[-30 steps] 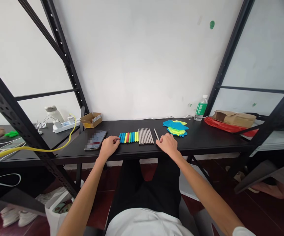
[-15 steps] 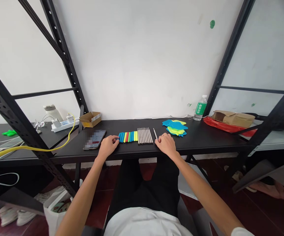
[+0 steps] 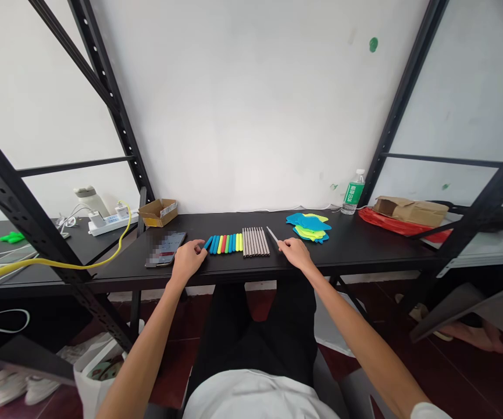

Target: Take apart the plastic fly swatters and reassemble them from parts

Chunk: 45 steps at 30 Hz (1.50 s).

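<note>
Short rounded sticks in blue, yellow and red lie side by side in a row on the black table. At the row's left end, my left hand pinches a blue stick that tilts slightly. Right of the coloured row, several slim grey pen-like rods lie parallel and close together. My right hand has its fingers closed on the near end of one more grey rod, which points away and to the left, just apart from the others.
Blue and yellow flat floppy pieces are piled behind my right hand. A phone and a small open cardboard box are on the left. A water bottle and red bag are at right; black metal uprights frame the table.
The grey rod in my right hand has swung its far tip left toward the other rods. The blue stick at my left fingertips now leans away from its row.
</note>
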Tool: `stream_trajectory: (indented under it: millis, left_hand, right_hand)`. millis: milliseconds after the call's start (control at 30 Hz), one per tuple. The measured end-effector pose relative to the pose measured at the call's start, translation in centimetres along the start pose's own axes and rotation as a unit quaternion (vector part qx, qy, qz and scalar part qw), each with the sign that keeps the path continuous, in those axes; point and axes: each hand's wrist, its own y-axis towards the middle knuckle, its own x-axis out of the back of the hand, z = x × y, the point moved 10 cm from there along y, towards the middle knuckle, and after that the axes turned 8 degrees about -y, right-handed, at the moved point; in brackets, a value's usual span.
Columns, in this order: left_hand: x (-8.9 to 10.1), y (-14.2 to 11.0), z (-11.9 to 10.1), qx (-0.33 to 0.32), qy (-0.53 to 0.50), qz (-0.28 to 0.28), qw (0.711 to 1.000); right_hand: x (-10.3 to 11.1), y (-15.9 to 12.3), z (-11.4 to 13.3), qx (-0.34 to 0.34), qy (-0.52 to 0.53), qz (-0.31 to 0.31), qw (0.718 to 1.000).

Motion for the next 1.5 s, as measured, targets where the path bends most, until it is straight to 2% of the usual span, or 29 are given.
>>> stream_trajectory:
  millis: [100,200,400,500,767,1000,1100,1200,1367,1500]
  left_hand:
    - [0.2,0.1,0.6,0.014,0.002,-0.015,1.000]
    - [0.6,0.1,1.0,0.024,-0.002,-0.036,0.999]
    - [1.6,0.0,1.2,0.026,-0.046,-0.076,0.996]
    - [2.2,-0.2,1.2,0.039,-0.066,-0.098,0.992]
    - [3.4,-0.7,1.6,0.069,-0.152,-0.133,0.977]
    - [2.9,-0.3,2.6,0.066,-0.295,-0.126,0.945]
    - [2.6,0.0,1.8,0.049,-0.351,-0.116,0.928]
    - [1.3,0.1,-0.5,0.028,-0.380,-0.078,0.921]
    - [-2.4,-0.4,-5.0,-0.014,-0.419,0.008,0.908]
    - [-4.8,-0.8,-5.7,-0.006,-0.451,0.056,0.891]
  right_hand:
    - [0.2,0.6,-1.1,-0.027,0.109,-0.010,0.994]
    - [0.5,1.0,-1.8,-0.036,0.227,-0.032,0.973]
    - [-0.6,1.1,-1.8,-0.077,0.461,0.013,0.884]
    - [-0.8,0.9,-1.2,-0.066,0.498,0.034,0.864]
    - [-0.8,0.9,-0.9,-0.060,0.502,0.047,0.862]
    - [-1.1,0.8,-0.9,-0.062,0.474,0.042,0.877]
    - [-0.9,0.7,-0.7,-0.053,0.473,0.035,0.879]
    - [-0.3,0.6,-0.7,-0.051,0.476,0.019,0.878]
    - [0.1,0.5,-0.7,-0.063,0.472,0.028,0.879]
    - [0.1,0.6,-0.8,-0.067,0.470,0.039,0.879]
